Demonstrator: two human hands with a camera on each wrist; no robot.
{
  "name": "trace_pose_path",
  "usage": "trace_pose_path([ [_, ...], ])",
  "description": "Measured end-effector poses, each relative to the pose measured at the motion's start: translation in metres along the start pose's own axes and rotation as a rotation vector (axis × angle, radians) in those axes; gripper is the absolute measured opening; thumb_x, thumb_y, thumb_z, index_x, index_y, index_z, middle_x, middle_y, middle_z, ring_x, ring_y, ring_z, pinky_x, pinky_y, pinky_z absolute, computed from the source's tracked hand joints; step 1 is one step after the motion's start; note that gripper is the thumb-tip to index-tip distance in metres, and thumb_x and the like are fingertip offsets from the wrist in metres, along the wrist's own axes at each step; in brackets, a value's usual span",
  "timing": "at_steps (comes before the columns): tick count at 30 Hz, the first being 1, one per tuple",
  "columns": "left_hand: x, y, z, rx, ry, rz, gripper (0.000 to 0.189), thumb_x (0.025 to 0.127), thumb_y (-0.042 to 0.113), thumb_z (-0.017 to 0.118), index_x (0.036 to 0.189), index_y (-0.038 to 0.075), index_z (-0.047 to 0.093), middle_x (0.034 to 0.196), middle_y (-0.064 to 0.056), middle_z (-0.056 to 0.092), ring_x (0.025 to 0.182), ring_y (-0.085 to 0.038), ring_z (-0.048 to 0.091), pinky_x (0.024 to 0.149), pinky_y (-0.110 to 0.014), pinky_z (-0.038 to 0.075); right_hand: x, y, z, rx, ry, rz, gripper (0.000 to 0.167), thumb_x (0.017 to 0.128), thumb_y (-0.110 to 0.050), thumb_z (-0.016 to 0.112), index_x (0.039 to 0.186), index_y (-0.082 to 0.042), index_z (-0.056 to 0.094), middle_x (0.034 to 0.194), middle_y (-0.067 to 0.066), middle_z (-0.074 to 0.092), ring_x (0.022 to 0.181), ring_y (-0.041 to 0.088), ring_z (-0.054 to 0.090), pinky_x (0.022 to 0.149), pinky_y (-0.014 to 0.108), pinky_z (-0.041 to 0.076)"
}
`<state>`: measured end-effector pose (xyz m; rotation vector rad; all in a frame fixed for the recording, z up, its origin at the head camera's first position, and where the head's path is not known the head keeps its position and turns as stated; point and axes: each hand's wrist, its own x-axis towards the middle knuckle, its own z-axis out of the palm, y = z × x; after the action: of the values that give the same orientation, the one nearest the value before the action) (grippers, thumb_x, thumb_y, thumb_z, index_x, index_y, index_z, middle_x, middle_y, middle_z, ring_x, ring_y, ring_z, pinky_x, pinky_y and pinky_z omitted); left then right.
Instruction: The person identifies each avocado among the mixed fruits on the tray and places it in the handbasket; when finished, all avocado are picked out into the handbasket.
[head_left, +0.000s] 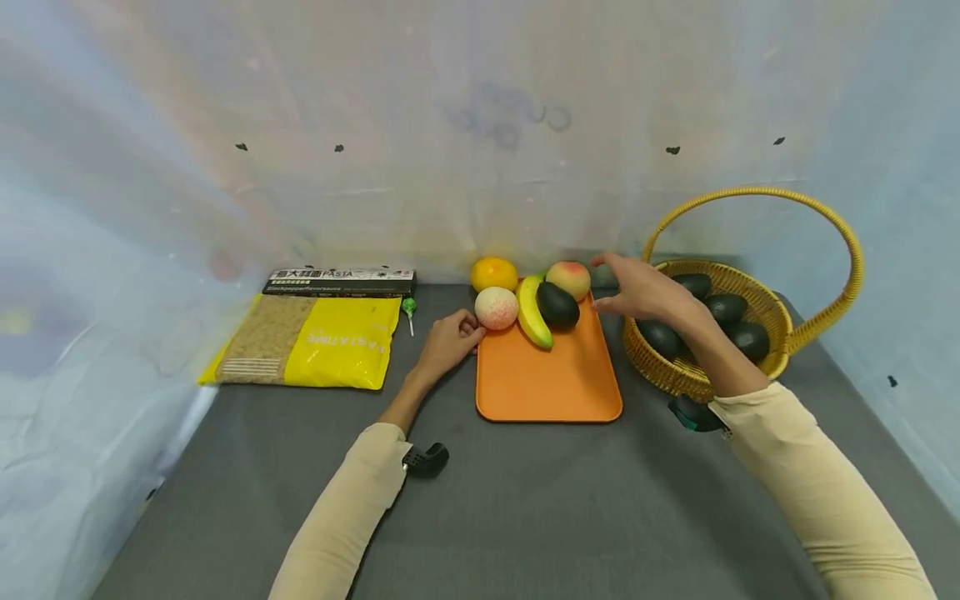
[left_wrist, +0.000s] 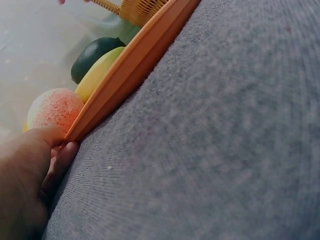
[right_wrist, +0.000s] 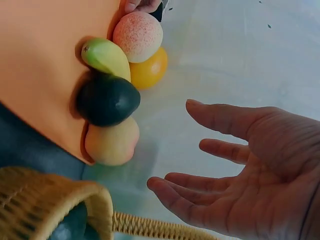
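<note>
An orange tray [head_left: 551, 387] lies on the grey table, bearing a speckled pale peach [head_left: 496, 308], an orange [head_left: 494, 274], a banana [head_left: 531, 312], a dark avocado [head_left: 558, 306] and a second peach [head_left: 568, 279] bunched at its far end. My left hand [head_left: 450, 343] pinches the tray's left rim beside the speckled peach; thumb and a finger meet the rim in the left wrist view. Just right of the second peach, my right hand [head_left: 647, 290] hovers with fingers spread and nothing in them, as the right wrist view [right_wrist: 240, 165] confirms.
A yellow wicker basket [head_left: 656, 367] with a tall hoop handle holds several avocados [head_left: 726, 309] under the right forearm. At left lie a yellow pasta bag [head_left: 345, 342], a black pasta box [head_left: 337, 286] and a green lollipop [head_left: 408, 307]. Plastic sheeting walls the table's back.
</note>
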<state>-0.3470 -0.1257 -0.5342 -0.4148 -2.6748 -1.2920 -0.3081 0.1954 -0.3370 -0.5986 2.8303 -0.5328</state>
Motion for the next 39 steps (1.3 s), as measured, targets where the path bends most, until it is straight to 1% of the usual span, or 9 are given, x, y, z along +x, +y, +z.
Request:
trace_pose_path([
  [4,0.003,0.003,0.001,-0.007,0.000,0.021,0.024,0.099,0.028,0.069,0.107,0.006,0.069,0.088,-0.010,0.076,0.068,-0.012,0.071,0.072,-0.029,0.059,0.013,-0.003,0.002,0.037,0.002,-0.014,0.074,0.098,-0.019,0.072,0.159,0.000,0.033,0.161,0.032,0.039,0.144,0.053,0.042,0.114,0.066,0.040],
  [7,0.001,0.003,0.001,-0.004,-0.003,0.008,0.021,0.099,0.026,0.070,0.106,0.006,0.069,0.086,-0.010,0.075,0.067,-0.012,0.070,0.070,-0.027,0.058,0.024,-0.006,0.007,0.063,-0.014,-0.032,0.077,0.098,-0.017,0.072,0.161,-0.001,0.030,0.164,0.030,0.036,0.148,0.051,0.039,0.117,0.065,0.038],
  [14,0.001,0.000,-0.004,0.006,0.000,0.008,0.024,0.099,0.029,0.070,0.108,0.007,0.069,0.088,-0.009,0.077,0.068,-0.010,0.071,0.072,-0.029,0.059,0.052,-0.015,0.016,0.062,-0.040,-0.021,0.079,0.097,-0.015,0.072,0.162,0.000,0.029,0.167,0.028,0.033,0.151,0.048,0.037,0.122,0.061,0.034],
  [19,0.001,0.001,-0.003,0.011,0.009,-0.001,0.023,0.099,0.027,0.070,0.108,0.006,0.069,0.088,-0.009,0.077,0.068,-0.011,0.072,0.072,-0.029,0.060,0.069,-0.012,0.028,0.029,-0.080,-0.001,0.081,0.097,-0.014,0.072,0.163,-0.002,0.027,0.168,0.028,0.030,0.153,0.049,0.034,0.122,0.062,0.034],
  [22,-0.001,0.001,-0.001,-0.003,0.003,-0.002,0.022,0.099,0.027,0.071,0.108,0.006,0.069,0.087,-0.010,0.077,0.067,-0.011,0.072,0.070,-0.027,0.060,0.075,-0.010,0.036,0.012,-0.096,0.004,0.081,0.096,-0.012,0.073,0.163,-0.001,0.027,0.167,0.029,0.031,0.153,0.050,0.032,0.122,0.063,0.034],
  [26,-0.005,-0.001,0.001,-0.018,-0.016,-0.007,0.022,0.099,0.025,0.071,0.106,0.005,0.069,0.086,-0.011,0.076,0.066,-0.008,0.071,0.066,-0.023,0.059,0.077,-0.009,0.047,0.019,-0.120,0.031,0.081,0.096,-0.011,0.074,0.162,-0.002,0.029,0.166,0.030,0.031,0.155,0.054,0.022,0.120,0.065,0.036],
  [31,-0.005,0.001,-0.002,-0.039,0.024,0.011,0.020,0.098,0.022,0.071,0.105,0.004,0.069,0.086,-0.011,0.076,0.065,-0.011,0.071,0.066,-0.025,0.059,0.080,-0.009,0.056,0.036,-0.088,0.056,0.082,0.093,-0.008,0.075,0.162,-0.003,0.030,0.163,0.031,0.037,0.155,0.061,0.012,0.117,0.067,0.038],
  [35,-0.004,0.003,-0.003,-0.030,0.015,0.020,0.020,0.098,0.023,0.071,0.106,0.004,0.069,0.087,-0.012,0.077,0.066,-0.013,0.072,0.068,-0.026,0.059,0.081,-0.006,0.064,0.031,-0.089,0.057,0.088,0.091,-0.009,0.075,0.164,-0.004,0.026,0.163,0.031,0.037,0.151,0.056,0.024,0.115,0.064,0.042],
  [39,-0.004,0.002,-0.001,-0.020,0.005,0.020,0.022,0.099,0.024,0.071,0.107,0.004,0.069,0.087,-0.012,0.077,0.066,-0.011,0.072,0.068,-0.025,0.059,0.080,-0.002,0.073,0.046,-0.055,0.060,0.085,0.088,-0.008,0.076,0.161,-0.006,0.032,0.157,0.030,0.045,0.141,0.051,0.039,0.108,0.063,0.046],
])
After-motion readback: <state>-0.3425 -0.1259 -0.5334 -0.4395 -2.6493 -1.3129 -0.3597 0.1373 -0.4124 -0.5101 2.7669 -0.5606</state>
